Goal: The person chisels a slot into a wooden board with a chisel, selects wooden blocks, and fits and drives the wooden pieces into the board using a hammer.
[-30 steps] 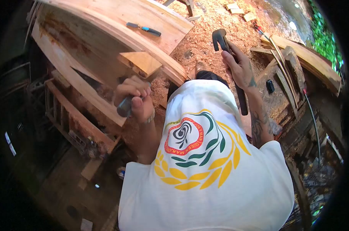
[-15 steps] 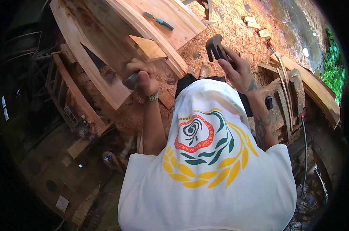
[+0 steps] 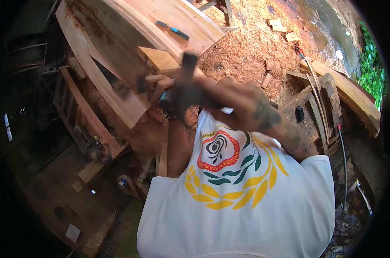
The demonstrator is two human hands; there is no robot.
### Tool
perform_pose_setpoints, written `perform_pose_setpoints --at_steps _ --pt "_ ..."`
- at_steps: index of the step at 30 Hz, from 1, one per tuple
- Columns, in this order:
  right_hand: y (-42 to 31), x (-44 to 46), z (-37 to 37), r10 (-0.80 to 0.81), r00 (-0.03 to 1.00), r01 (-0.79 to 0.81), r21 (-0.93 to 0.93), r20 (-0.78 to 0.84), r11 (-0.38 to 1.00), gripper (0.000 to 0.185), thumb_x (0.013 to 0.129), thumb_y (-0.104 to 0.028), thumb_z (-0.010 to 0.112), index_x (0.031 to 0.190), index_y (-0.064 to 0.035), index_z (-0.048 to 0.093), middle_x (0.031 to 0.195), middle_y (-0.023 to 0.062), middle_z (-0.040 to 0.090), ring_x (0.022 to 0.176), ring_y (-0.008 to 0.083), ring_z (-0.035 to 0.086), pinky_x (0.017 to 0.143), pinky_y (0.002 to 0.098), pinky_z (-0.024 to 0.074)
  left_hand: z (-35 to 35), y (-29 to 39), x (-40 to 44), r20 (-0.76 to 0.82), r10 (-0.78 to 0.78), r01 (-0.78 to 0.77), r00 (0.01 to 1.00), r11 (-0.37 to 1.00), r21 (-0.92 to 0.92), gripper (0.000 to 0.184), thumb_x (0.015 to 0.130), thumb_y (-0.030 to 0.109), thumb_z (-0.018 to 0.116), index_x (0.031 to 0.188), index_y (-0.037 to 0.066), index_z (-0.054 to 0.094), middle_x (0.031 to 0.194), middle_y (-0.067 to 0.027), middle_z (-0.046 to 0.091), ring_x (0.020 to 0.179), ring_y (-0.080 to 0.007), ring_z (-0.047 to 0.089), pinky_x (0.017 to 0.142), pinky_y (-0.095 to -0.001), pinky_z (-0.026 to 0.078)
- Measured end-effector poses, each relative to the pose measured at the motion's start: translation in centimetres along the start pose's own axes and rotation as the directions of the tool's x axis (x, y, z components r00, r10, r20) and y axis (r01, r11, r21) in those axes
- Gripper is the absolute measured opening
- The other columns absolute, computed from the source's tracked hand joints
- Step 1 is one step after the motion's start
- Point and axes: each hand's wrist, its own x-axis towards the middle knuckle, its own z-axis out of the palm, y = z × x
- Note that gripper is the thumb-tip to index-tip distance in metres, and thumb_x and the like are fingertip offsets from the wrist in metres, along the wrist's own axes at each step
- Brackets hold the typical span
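Note:
My left hand (image 3: 157, 87) is closed round the teal-and-dark handle of a chisel (image 3: 166, 98). The blade end points left and is blurred against the wood. In my right hand (image 3: 235, 96) is a hammer (image 3: 188, 77), smeared by motion, its dark head at the butt of the chisel handle. Whether head and handle touch cannot be seen. Just beyond my left hand, a wedge-shaped wooden block (image 3: 160, 60) rests against the long curved plank structure (image 3: 98, 86). A second chisel (image 3: 172, 30) with a blue-and-black handle lies on the wide board (image 3: 199, 26).
Wood shavings (image 3: 246, 56) cover the ground ahead, with several offcuts (image 3: 291, 36) on them. To the right are stacked curved boards (image 3: 345, 92), thin strips and a cable (image 3: 343, 159). A power tool (image 3: 96, 150) sits among timbers at the left.
My right hand has swung the hammer left and down, from beside my body to the chisel handle. My left hand still grips the chisel in nearly the same place.

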Motion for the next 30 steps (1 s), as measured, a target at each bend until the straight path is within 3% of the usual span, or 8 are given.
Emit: perform_pose_setpoints --at_steps 2,4,8,13,15,18,25,30 --pt "-1.4 0.9 0.6 -0.284 0.957 0.272 -0.147 -0.063 0.951 0.065 0.081 -0.012 0.076 0.141 -0.0028 0.053 0.081 0.0052 0.059 0.063 0.0162 0.067 0.052 0.0318 0.0541 -1.5 3.2 2.7 0.116 -0.102 0.118 0.988 0.983 -0.138 0.016 0.083 0.015 0.070 0.083 0.006 0.056 0.072 -0.0062 0.049 0.067 -0.0184 0.054 0.061 -0.0329 0.045" --pt "-2.0 1.2 1.5 -0.341 0.936 0.317 -0.210 -0.086 0.925 0.065 0.081 -0.014 0.072 0.143 -0.0048 0.051 0.076 0.0028 0.053 0.059 0.0155 0.063 0.050 0.0320 0.0518 -3.9 3.4 3.6 0.457 -0.146 0.116 0.877 0.989 0.094 0.016 0.094 0.022 0.061 0.094 0.007 0.054 0.080 -0.0048 0.049 0.075 -0.0150 0.056 0.069 -0.0304 0.044" --pt "-1.2 0.1 4.0 -0.215 0.977 0.205 -0.315 0.004 0.927 0.064 0.084 -0.014 0.067 0.144 -0.0069 0.049 0.076 0.0017 0.050 0.057 0.0151 0.060 0.048 0.0311 0.0486 -2.3 4.6 0.5 0.204 -0.377 0.349 0.904 0.923 0.158 0.015 0.090 0.013 0.065 0.095 0.006 0.053 0.087 -0.0098 0.051 0.085 -0.0253 0.057 0.075 -0.0370 0.048" --pt "-3.6 0.0 4.0 -0.383 0.901 0.347 -0.194 -0.201 0.918 0.065 0.082 -0.011 0.062 0.145 -0.0099 0.049 0.074 0.0014 0.049 0.057 0.0135 0.059 0.047 0.0307 0.0465 -5.5 -2.6 -0.4 0.528 -0.038 -0.087 0.848 0.974 0.210 0.014 0.088 0.009 0.062 0.096 0.006 0.051 0.105 -0.0129 0.051 0.103 -0.0293 0.054 0.093 -0.0413 0.044" --pt "-3.1 0.0 3.8 -0.311 0.943 0.270 -0.272 -0.119 0.923 0.065 0.083 -0.012 0.061 0.147 -0.0145 0.048 0.074 0.0008 0.051 0.060 0.0112 0.062 0.048 0.0296 0.0461 -4.5 -2.6 0.0 0.469 0.035 -0.161 0.882 0.960 0.231 0.012 0.092 0.014 0.059 0.100 0.007 0.052 0.111 -0.0106 0.052 0.109 -0.0261 0.051 0.100 -0.0441 0.043" --pt "-1.2 0.2 5.6 -0.126 0.991 0.099 -0.423 -0.037 0.901 0.067 0.082 -0.014 0.061 0.147 -0.0175 0.048 0.080 0.0015 0.054 0.062 0.0131 0.065 0.050 0.0291 0.0493 -0.7 1.3 0.5 0.011 -0.142 0.141 0.990 0.988 0.063 0.013 0.095 0.019 0.061 0.095 0.007 0.058 0.104 -0.0028 0.056 0.104 -0.0205 0.054 0.103 -0.0448 0.044" --pt "-4.5 0.7 3.3 -0.454 0.862 0.396 -0.257 -0.228 0.882 0.068 0.082 -0.016 0.061 0.149 -0.0152 0.048 0.082 0.0009 0.055 0.064 0.0093 0.064 0.050 0.0237 0.0456 -0.6 2.7 0.8 0.035 -0.223 0.224 0.974 0.975 -0.008 0.020 0.094 0.016 0.060 0.077 0.005 0.055 0.093 -0.0005 0.054 0.105 -0.0221 0.052 0.104 -0.0456 0.042" --pt "-1.2 0.6 5.5 -0.161 0.987 0.151 -0.492 0.022 0.858 0.061 0.086 -0.015 0.058 0.146 -0.0143 0.049 0.078 0.0014 0.055 0.066 0.0110 0.066 0.049 0.0244 0.0437 -2.4 0.7 0.9 0.179 0.004 -0.024 0.984 0.994 0.109 0.018 0.093 0.018 0.063 0.082 0.004 0.057 0.094 -0.0077 0.059 0.094 -0.0258 0.057 0.092 -0.0431 0.048"
